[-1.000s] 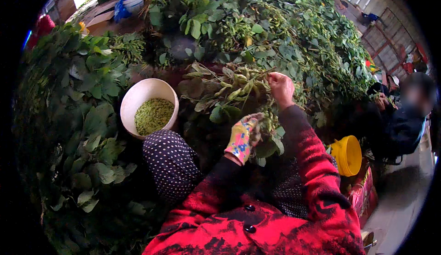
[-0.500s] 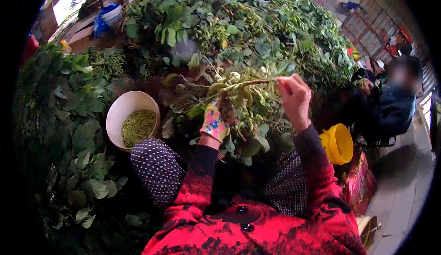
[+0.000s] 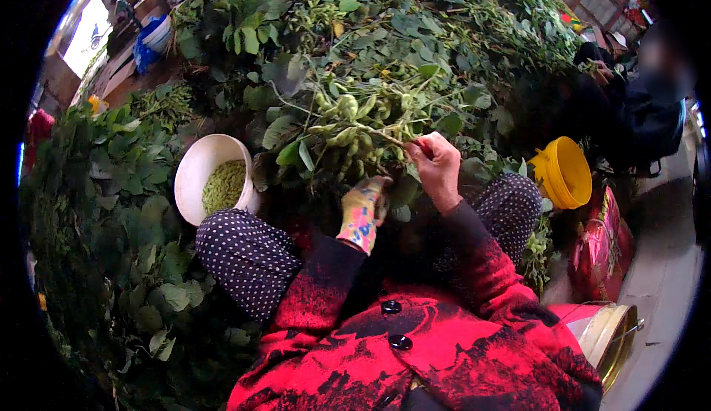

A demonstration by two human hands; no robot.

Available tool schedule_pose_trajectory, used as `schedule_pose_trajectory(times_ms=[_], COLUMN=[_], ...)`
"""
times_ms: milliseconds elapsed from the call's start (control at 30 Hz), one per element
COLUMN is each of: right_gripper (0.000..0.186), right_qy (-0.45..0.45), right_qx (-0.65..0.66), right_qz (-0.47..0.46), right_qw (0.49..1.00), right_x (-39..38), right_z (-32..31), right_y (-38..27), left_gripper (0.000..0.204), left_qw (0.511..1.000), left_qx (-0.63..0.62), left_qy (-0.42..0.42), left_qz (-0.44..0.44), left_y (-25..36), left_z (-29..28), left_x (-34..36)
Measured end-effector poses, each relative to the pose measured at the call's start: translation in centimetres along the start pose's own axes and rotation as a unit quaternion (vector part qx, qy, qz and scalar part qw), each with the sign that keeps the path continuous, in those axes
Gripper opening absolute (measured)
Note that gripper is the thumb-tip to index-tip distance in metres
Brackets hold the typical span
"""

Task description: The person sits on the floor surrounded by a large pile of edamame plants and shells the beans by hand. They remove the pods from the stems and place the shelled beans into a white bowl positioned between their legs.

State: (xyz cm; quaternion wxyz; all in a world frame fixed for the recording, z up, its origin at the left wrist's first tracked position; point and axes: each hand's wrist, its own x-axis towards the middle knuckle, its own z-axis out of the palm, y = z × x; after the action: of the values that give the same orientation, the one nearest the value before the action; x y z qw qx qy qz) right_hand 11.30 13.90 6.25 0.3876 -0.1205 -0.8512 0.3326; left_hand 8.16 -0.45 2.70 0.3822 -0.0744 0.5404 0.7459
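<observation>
My right hand [image 3: 437, 168], bare, grips the stem of a leafy bean plant stalk [image 3: 348, 126] hung with green pods, held out in front of my knees. My left hand [image 3: 363, 211] wears a patterned pink and yellow glove and reaches up under the pods, fingers curled among them. A white bowl [image 3: 194, 172] with picked green pods in it sits on the ground to the left of my left knee.
Heaps of green leafy plants [image 3: 96, 211] lie all around, left and ahead. A yellow bucket [image 3: 566, 170] lies on its side at right beside a red bag [image 3: 600, 248]. A metal pail [image 3: 611, 333] stands lower right. Another person [image 3: 652, 107] in dark clothes sits far right.
The stalk and both hands have come down and nearer to my knees. My gloved left hand has dropped from the middle of the pods to just below them.
</observation>
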Motion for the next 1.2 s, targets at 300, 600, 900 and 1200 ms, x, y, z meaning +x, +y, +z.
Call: schedule_pose_trajectory(times_ms=[300, 600, 900, 1200], right_gripper=[0.01, 0.012, 0.024, 0.026], right_qy=[-0.054, -0.128, -0.158, -0.162], right_qx=[0.112, 0.279, 0.339, 0.333], right_qz=[0.07, 0.238, 0.247, 0.248], right_qw=[0.99, 0.921, 0.894, 0.895], right_x=[-1.5, -3.2, -3.7, -3.3], right_z=[-1.2, -1.6, -3.0, -3.0], right_y=[-1.8, -2.0, -3.4, -3.4], left_gripper=[0.022, 0.019, 0.011, 0.014], left_qw=[0.99, 0.988, 0.983, 0.981], left_qx=[0.045, -0.069, 0.005, 0.012], left_qy=[0.002, -0.033, -0.019, -0.013], left_qz=[0.13, 0.138, 0.183, 0.195], left_y=[0.8, 2.0, 3.0, 2.5], left_z=[3.1, 4.0, 4.5, 4.7], left_x=[2.6, 0.4, 0.6, 0.9])
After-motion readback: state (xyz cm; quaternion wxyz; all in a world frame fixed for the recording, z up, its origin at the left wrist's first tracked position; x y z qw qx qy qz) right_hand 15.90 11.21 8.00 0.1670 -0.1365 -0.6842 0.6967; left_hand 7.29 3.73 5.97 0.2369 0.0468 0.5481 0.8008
